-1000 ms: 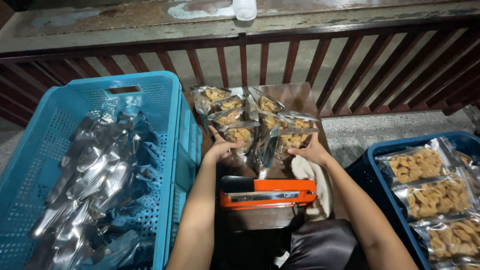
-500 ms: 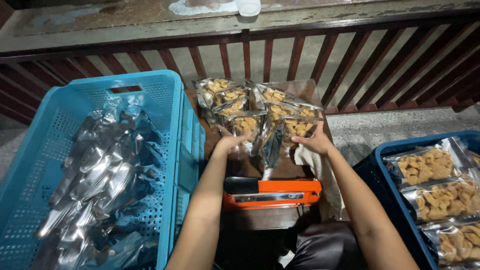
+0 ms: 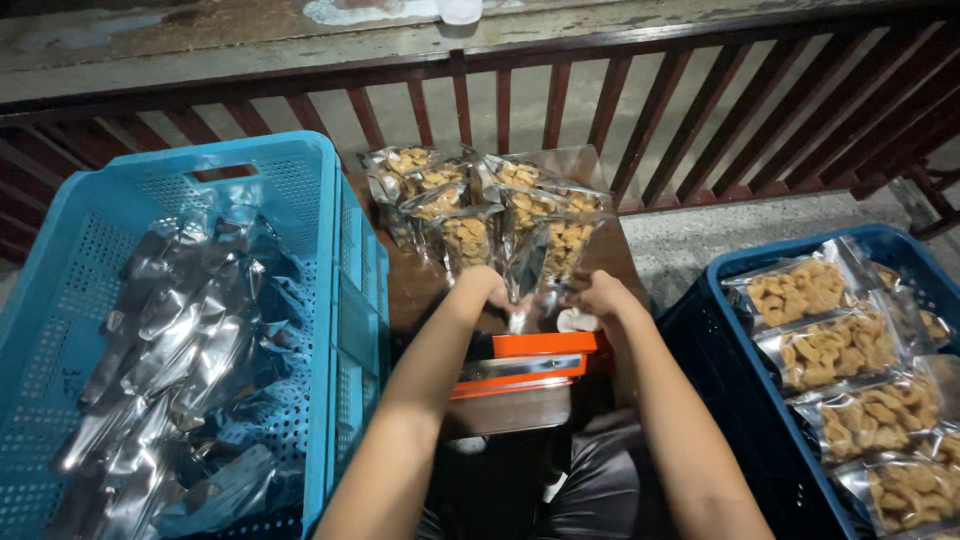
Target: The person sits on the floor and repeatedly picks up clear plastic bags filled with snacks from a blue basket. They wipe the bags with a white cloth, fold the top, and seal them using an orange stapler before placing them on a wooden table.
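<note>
1. A clear-and-silver snack pouch (image 3: 540, 262) is standing upright between the two hands, its long axis running away from the person, its lower end at the fingers and its filled part leaning toward the railing.
2. The left hand (image 3: 487, 290) is closing on the pouch's lower left edge, fingers curled round it; the right hand (image 3: 598, 296) is pinching the lower right edge, thumb and fingers pressed together on the foil. Both are touching it, and neither is clearly nearer.
3. Just below the hands, toward the person's lap, an orange heat sealer (image 3: 525, 362) is lying crosswise, so the pouch's end is hanging right beside its bar (whether it is already inside cannot be told).
4. Beyond the hands, about five more filled pouches (image 3: 455, 205) are leaning together on a small brown table (image 3: 415, 290).
5. To the left of the left hand, a light blue crate (image 3: 330, 290) is holding a loose heap of empty silver pouches (image 3: 190, 340), too many and too overlapped to count.
6. To the right of the right hand, a dark blue crate (image 3: 740, 270) is holding at least five filled pouches (image 3: 830, 350) lying flat.
7. One wooden railing (image 3: 560, 100) is running across, beyond everything.
</note>
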